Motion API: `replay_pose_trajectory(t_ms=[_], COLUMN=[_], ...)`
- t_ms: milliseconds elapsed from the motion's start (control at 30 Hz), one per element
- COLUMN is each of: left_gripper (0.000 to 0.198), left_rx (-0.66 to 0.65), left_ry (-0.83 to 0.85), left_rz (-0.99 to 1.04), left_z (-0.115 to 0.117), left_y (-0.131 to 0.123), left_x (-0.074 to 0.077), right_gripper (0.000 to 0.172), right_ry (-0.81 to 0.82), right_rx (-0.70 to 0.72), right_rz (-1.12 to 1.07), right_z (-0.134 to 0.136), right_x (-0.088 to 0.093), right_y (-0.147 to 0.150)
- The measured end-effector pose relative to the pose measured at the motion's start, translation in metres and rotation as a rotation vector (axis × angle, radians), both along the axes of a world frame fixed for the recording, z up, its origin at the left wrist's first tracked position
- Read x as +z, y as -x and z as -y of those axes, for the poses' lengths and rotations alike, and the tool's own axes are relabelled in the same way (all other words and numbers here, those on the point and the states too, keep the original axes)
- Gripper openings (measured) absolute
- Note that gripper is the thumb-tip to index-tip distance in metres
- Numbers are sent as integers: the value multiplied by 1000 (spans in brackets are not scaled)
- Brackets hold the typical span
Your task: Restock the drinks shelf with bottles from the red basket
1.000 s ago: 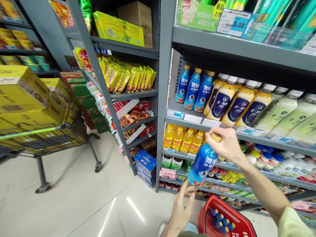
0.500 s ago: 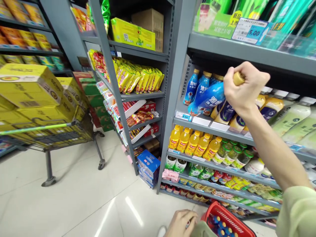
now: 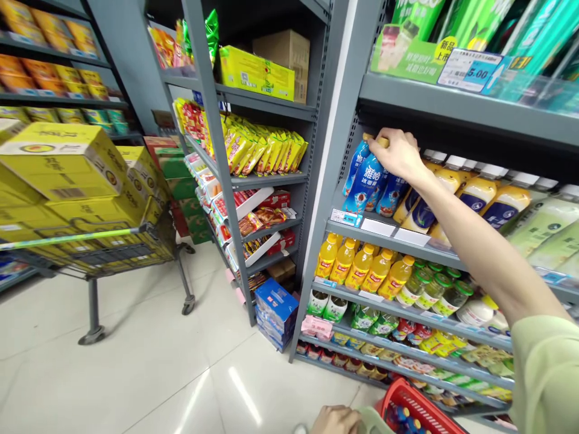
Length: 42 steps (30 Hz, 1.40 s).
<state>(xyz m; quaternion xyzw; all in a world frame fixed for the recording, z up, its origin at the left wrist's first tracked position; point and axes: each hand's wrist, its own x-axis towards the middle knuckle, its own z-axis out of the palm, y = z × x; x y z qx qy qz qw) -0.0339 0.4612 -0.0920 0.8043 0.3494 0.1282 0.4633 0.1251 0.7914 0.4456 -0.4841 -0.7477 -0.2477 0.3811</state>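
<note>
My right hand [image 3: 395, 150] reaches to the left end of a drinks shelf, its fingers closed around the gold cap of a blue coffee drink bottle [image 3: 363, 184]. That bottle stands nearly upright at the shelf's front edge, slightly tilted. Other blue bottles [image 3: 391, 194] of the same kind are beside and behind it. At the bottom edge of the view, my left hand [image 3: 335, 420] is partly cut off with its fingers curled; what it grips is hidden. Right of it is a red shopping basket [image 3: 427, 405] with several blue gold-capped bottles inside.
Yellow juice bottles [image 3: 360, 265] line the shelf below, and white-capped bottles [image 3: 482, 191] stand to the right. A side rack [image 3: 266, 178] holds snack packs. A blue box [image 3: 277, 307] sits on the floor. At left is a cart [image 3: 113, 250] loaded with yellow cartons [image 3: 67, 160].
My right hand has moved left and down with the bottle, which has gone from steeply tilted to nearly upright at the shelf's front. My left hand has dropped slightly in view.
</note>
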Motion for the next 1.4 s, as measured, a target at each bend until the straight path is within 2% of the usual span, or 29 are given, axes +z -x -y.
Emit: replay_pose_trajectory(t_ms=[167, 300, 400, 533, 700, 867, 1000, 1167, 1300, 1400], left_gripper=[19, 24, 28, 31, 25, 22, 21, 20, 22, 23], left_rx=[-46, -44, -48, -69, -63, -63, -67, -53, -61, -54], left_ry=[-8, -13, -27, -50, -99, -93, -79, -125, -163, -161], left_rz=[-31, -69, -95, -118, -166, -192, -201, -223, -302, -348], left_z=[0, 0, -1, -3, 0, 4, 4, 10, 15, 17], left_y=[1, 4, 5, 6, 9, 12, 13, 16, 18, 19], left_x=[3, 1, -1, -5, -10, -10, -10, -6, 6, 15], right_gripper=[63, 72, 75, 70, 69, 73, 70, 67, 67, 62], right_ry=[69, 204, 255, 226, 148, 140, 79, 77, 115, 179], right_rx=[-9, 24, 13, 1, 74, -9, -1, -70, -106, -214], right_rz=[183, 344, 399, 342, 285, 214, 193, 146, 147, 199], right_z=[12, 24, 23, 6, -21, -46, -64, -68, -63, -63], right_x=[6, 14, 16, 13, 5, -2, -6, -8, -5, -2], right_y=[9, 12, 11, 9, 4, 5, 12, 22, 31, 36])
